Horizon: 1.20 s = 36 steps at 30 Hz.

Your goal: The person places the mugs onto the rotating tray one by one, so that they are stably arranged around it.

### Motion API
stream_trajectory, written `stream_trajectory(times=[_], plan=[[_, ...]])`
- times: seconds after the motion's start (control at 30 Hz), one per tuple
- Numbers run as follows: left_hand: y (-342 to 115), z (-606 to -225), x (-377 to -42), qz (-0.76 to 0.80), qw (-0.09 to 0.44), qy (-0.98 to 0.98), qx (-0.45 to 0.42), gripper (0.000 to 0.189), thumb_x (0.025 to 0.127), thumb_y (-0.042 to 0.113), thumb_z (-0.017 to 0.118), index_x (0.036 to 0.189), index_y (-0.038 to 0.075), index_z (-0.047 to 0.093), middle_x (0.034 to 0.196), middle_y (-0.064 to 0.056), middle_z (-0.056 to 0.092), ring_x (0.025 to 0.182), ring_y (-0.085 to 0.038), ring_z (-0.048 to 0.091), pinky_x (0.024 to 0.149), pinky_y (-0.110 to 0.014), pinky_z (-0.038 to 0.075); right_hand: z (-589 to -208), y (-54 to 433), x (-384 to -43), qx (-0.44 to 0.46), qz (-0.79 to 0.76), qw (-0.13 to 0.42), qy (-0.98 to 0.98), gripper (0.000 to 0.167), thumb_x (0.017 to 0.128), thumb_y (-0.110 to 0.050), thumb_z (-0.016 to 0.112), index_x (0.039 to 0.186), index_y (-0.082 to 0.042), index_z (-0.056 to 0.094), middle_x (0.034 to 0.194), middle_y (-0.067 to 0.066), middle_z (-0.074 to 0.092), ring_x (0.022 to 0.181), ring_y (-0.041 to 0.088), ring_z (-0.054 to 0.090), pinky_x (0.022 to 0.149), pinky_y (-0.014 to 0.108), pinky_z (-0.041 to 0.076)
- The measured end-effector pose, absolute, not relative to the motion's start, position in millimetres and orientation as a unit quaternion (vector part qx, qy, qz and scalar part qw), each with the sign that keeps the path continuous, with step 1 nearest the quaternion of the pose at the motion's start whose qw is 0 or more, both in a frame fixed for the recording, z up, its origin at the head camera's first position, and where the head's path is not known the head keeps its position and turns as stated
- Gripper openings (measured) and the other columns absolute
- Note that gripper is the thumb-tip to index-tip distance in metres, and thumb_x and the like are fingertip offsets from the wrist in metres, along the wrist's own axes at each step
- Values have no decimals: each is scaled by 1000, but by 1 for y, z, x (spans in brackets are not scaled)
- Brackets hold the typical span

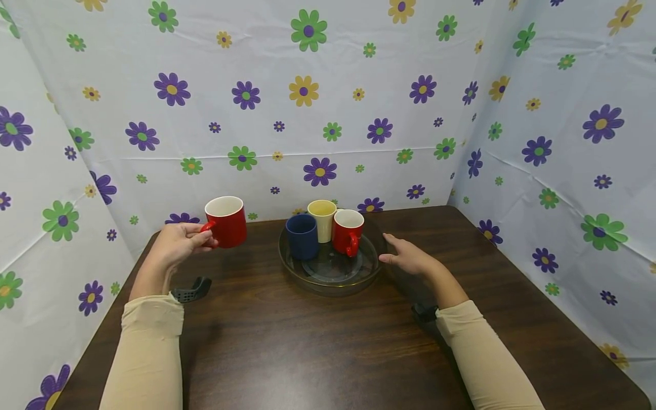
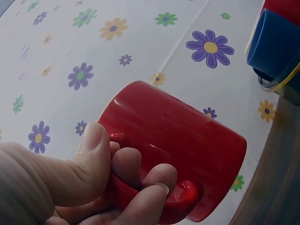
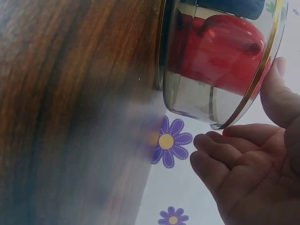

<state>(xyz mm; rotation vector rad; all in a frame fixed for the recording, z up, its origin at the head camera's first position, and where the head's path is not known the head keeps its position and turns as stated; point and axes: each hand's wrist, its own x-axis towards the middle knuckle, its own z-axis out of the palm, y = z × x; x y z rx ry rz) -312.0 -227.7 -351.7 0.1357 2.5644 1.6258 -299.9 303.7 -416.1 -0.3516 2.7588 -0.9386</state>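
Note:
My left hand [image 1: 185, 242] grips a larger red mug [image 1: 227, 223] by its handle, raised at the left above the table. In the left wrist view the fingers curl through the handle of that mug [image 2: 173, 140], thumb pressed on top. A clear glass dish [image 1: 333, 287] with a gold rim stands at the table's back middle. It holds a blue cup [image 1: 302, 236], a pale yellow cup [image 1: 324, 221] and a smaller red mug [image 1: 348, 232], all upright. At the dish's right side is my right hand [image 1: 408, 255], fingers loosely extended, thumb right at the rim in the right wrist view.
The dark wooden table [image 1: 287, 347] runs back to a white flowered cloth [image 1: 328, 114] hung behind it and along both sides. Black wrist straps [image 1: 192, 290] sit below each hand.

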Motion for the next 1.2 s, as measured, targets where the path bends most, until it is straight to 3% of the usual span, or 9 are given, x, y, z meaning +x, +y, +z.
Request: stream_trajectory(times=[0.53, 1.2], plan=[[-217, -347, -309, 530, 39, 846, 54, 47, 102, 24, 63, 133, -11, 59, 98, -13, 76, 83, -10, 72, 77, -19, 58, -416, 303, -298, -120, -336, 104, 928, 76, 105, -24, 59, 159, 6, 15, 165, 28, 14, 151, 47, 15, 120, 62, 16], [-207, -342, -306, 533, 33, 843, 69, 45, 101, 24, 63, 131, -10, 61, 97, -13, 76, 83, -12, 72, 77, -20, 59, -418, 304, -301, -121, -321, 103, 934, 79, 103, -32, 59, 159, 5, 17, 164, 28, 17, 150, 47, 18, 120, 61, 18]])
